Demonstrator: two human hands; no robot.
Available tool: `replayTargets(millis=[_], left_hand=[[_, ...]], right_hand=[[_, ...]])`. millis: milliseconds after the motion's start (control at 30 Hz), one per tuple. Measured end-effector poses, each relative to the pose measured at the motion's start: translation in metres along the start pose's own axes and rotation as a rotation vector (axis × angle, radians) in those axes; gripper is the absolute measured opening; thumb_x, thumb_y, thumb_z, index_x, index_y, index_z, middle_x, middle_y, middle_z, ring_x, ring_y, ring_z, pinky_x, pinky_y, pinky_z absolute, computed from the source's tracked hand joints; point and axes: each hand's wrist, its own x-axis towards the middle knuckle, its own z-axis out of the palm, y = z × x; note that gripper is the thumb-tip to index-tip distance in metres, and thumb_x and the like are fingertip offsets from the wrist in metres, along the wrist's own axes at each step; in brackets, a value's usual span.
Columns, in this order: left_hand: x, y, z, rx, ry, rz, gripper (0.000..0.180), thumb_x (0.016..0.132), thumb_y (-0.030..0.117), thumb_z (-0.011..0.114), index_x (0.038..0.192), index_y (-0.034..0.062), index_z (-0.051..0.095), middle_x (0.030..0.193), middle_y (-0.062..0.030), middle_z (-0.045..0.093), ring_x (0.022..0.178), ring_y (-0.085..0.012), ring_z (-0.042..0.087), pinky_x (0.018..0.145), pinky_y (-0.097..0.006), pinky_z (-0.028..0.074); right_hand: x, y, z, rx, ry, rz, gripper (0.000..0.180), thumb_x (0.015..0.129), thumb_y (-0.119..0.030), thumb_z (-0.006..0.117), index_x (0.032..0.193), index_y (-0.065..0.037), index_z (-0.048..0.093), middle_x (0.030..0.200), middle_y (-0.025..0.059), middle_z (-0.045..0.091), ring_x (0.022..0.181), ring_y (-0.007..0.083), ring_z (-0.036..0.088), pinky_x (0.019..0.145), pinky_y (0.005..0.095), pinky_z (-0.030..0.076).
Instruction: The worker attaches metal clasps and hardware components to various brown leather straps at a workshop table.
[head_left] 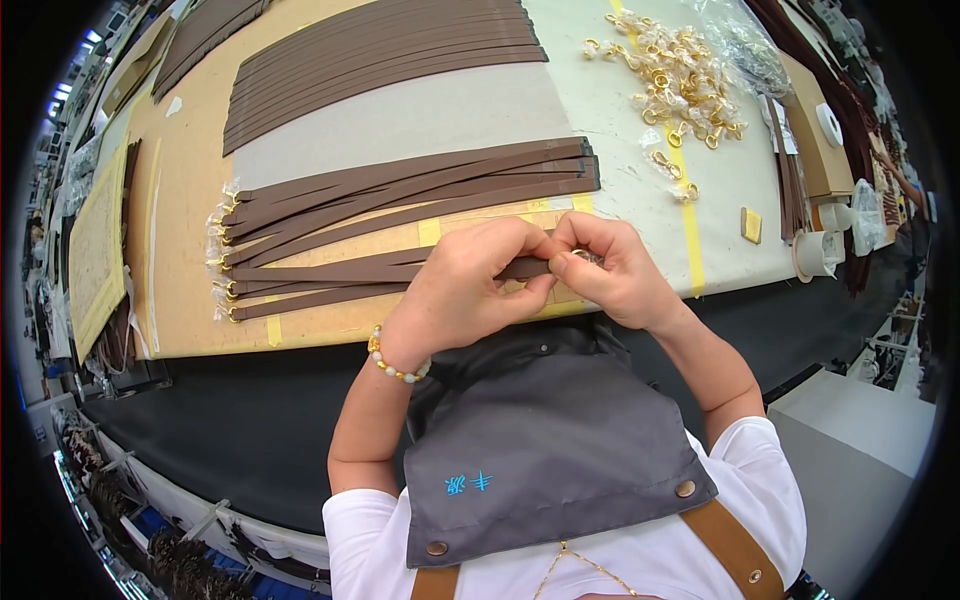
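Close to the table's front edge, my left hand (478, 282) pinches the end of a brown strap (525, 268). My right hand (612, 268) meets it fingertip to fingertip, closed on a small plastic-wrapped metal clasp (590, 257) that is mostly hidden by the fingers. Just beyond my left hand lies a loose fan of brown straps (400, 205), with gold clasps (229, 262) in clear wrap at their left ends. Dark tips show at the right ends of the farther ones.
Farther back lies a neat row of flat brown straps (385, 65). At the back right sits a heap of gold clasps (680, 80) in clear wrap, with a few loose ones nearer. A yellow block (751, 225), white rolls (818, 254) and a cardboard box (815, 125) stand to the right.
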Motion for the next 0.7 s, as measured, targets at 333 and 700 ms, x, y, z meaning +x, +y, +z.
replayTargets(millis=[333,700], left_hand=[[-0.004,0.010,-0.005,0.187,0.021,0.035,0.019,0.077,0.000,0.076,0.092,0.0012,0.065,0.083,-0.0094,0.067,0.071,-0.0228,0.070,0.064,-0.031,0.058],[-0.005,0.014,-0.008,0.106,0.001,-0.027,0.022,0.076,-0.001,0.078,0.092,0.0011,0.064,0.083,-0.0047,0.068,0.069,-0.0144,0.068,0.062,-0.026,0.055]], right_hand=[[-0.001,-0.013,-0.025,0.066,-0.276,0.129,0.026,0.103,-0.027,0.066,0.096,-0.002,0.063,0.080,-0.0051,0.056,0.071,0.0043,0.047,0.062,0.0241,0.040],[0.001,-0.007,-0.008,0.136,-0.239,0.040,0.023,0.102,-0.021,0.066,0.089,-0.003,0.061,0.075,-0.0065,0.045,0.074,0.0040,0.041,0.064,0.0247,0.035]])
